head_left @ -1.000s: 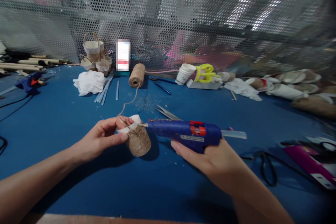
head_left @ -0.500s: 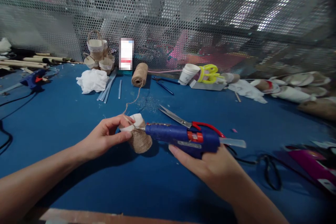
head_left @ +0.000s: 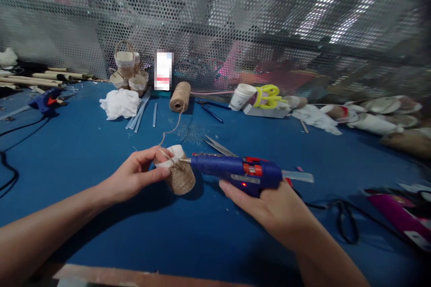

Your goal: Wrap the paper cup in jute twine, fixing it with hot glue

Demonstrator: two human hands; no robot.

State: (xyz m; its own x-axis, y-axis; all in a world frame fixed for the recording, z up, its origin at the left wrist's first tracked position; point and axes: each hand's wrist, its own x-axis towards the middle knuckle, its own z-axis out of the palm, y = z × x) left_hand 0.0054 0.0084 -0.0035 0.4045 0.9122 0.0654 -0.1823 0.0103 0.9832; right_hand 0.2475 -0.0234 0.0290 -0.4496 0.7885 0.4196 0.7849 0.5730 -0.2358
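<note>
Between thumb and fingers, my left hand (head_left: 144,170) pinches a small white paper cup (head_left: 182,179) partly wrapped in brown twine, tilted on its side above the table. A strand of jute twine (head_left: 171,130) runs from near those fingers to a twine spool (head_left: 180,97) farther back. My right hand (head_left: 266,204) grips a blue hot glue gun (head_left: 235,170), with a clear glue stick (head_left: 298,176) poking out of its rear. Its nozzle points left, at the cup beside the twine's upper edge. Partly hidden behind the gun lie red-handled scissors (head_left: 218,145).
At the back stand twine-covered cups (head_left: 126,65), white cloth (head_left: 119,104), glue sticks (head_left: 138,114), blue pliers (head_left: 212,112) and stacked paper cups (head_left: 242,96). Another glue gun (head_left: 45,101) lies left. A black cable (head_left: 346,222) and purple object (head_left: 397,215) sit right.
The glue gun has shifted slightly upward along the cup, its nozzle now nearer the white part. A red light now shows on its side. My left hand has stayed nearly still.
</note>
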